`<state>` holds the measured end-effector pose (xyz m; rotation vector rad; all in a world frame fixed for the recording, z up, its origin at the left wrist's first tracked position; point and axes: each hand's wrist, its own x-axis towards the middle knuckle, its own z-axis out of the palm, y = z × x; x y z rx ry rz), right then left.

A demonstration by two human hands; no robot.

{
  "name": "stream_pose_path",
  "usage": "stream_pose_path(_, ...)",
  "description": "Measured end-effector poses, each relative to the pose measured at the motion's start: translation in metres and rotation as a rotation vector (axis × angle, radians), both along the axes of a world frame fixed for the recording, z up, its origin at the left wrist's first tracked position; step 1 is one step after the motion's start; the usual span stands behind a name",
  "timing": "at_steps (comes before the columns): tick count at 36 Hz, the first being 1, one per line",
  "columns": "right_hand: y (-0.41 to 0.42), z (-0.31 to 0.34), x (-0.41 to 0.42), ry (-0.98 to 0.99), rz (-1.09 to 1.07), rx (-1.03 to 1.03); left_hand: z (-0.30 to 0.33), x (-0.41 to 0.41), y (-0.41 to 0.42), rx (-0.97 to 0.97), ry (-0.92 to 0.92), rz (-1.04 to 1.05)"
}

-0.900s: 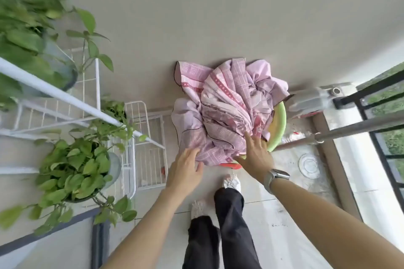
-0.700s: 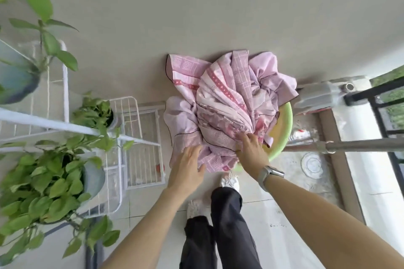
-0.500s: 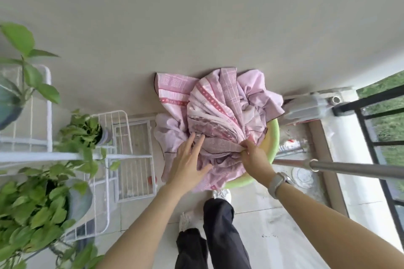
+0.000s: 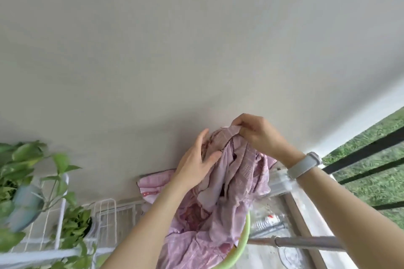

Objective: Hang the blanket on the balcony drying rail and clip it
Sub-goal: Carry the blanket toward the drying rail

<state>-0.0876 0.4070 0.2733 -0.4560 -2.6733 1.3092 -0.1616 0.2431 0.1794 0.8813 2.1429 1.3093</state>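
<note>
A crumpled pink and lilac patterned blanket [image 4: 229,192] rises out of a light green basin [image 4: 243,240] at the bottom centre. My right hand [image 4: 254,132], with a pale watch on its wrist, pinches the blanket's top edge and holds it up against the grey wall. My left hand [image 4: 196,160] grips a fold of the blanket just below and to the left. Most of the cloth still hangs down into the basin. A grey metal drying rail [image 4: 306,242] runs out to the right of the basin, low in the view.
A white wire rack [image 4: 105,220] with leafy potted plants [image 4: 26,181] stands at the left. Black balcony railing bars [image 4: 367,150] and grass beyond are at the right. A plain grey wall [image 4: 196,50] fills the upper view.
Both hands closed on the blanket in the basin and lifted its top part upward. The view tilted up, so the wall now fills most of it.
</note>
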Motion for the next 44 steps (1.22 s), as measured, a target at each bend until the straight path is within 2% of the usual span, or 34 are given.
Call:
stream_pose_path(3,0.0,0.056,-0.005,0.141,-0.071,-0.048,0.049,0.003,0.016,0.107,0.161,0.001)
stream_pose_path(6,-0.003,0.12,-0.011,0.294,-0.143,-0.074,0.114,0.003,0.028,0.251,0.217,0.085)
stream_pose_path(10,-0.006,0.203,-0.013,0.482,-0.207,-0.097,0.203,-0.019,0.036,0.386,0.318,0.064)
stream_pose_path(14,-0.017,0.236,-0.006,0.6,-0.311,0.0,0.269,-0.039,0.039,0.4,0.387,0.143)
stream_pose_path(17,-0.038,0.222,0.015,0.567,-0.367,0.132,0.299,-0.045,0.038,0.347,0.361,0.223)
stream_pose_path(20,-0.068,0.189,0.032,0.34,-0.391,0.32,0.318,-0.04,0.04,0.273,0.373,0.278)
stream_pose_path(22,-0.077,0.175,0.034,0.21,-0.423,0.364,0.329,-0.035,0.043,0.244,0.34,0.255)
stream_pose_path(24,-0.07,0.177,0.034,0.202,-0.446,0.349,0.338,-0.034,0.04,0.256,0.285,0.2)
stream_pose_path(26,-0.048,0.187,0.038,0.263,-0.428,0.248,0.352,-0.035,0.027,0.275,0.238,0.117)
stream_pose_path(29,-0.004,0.221,0.047,0.286,-0.352,0.051,0.381,-0.041,-0.001,0.262,0.209,-0.132)
stream_pose_path(32,0.028,0.284,0.048,0.232,-0.222,0.107,0.42,-0.046,-0.018,0.275,0.212,-0.285)
stream_pose_path(34,0.038,0.338,0.043,0.288,-0.17,0.157,0.452,-0.051,-0.017,0.378,0.317,-0.21)
stream_pose_path(35,0.038,0.366,0.039,0.376,-0.173,0.163,0.471,-0.054,-0.015,0.459,0.396,-0.136)
stream_pose_path(38,0.019,0.439,0.033,0.822,-0.27,0.246,0.528,-0.053,-0.012,0.73,0.787,0.128)
stream_pose_path(40,0.002,0.46,0.032,1.06,-0.342,0.462,0.555,-0.046,-0.015,0.883,0.99,0.253)
stream_pose_path(42,-0.004,0.46,0.034,1.097,-0.386,0.655,0.565,-0.042,-0.02,0.926,1.039,0.24)
stream_pose_path(44,0.007,0.448,0.037,0.879,-0.331,0.698,0.558,-0.05,-0.027,0.745,1.003,0.127)
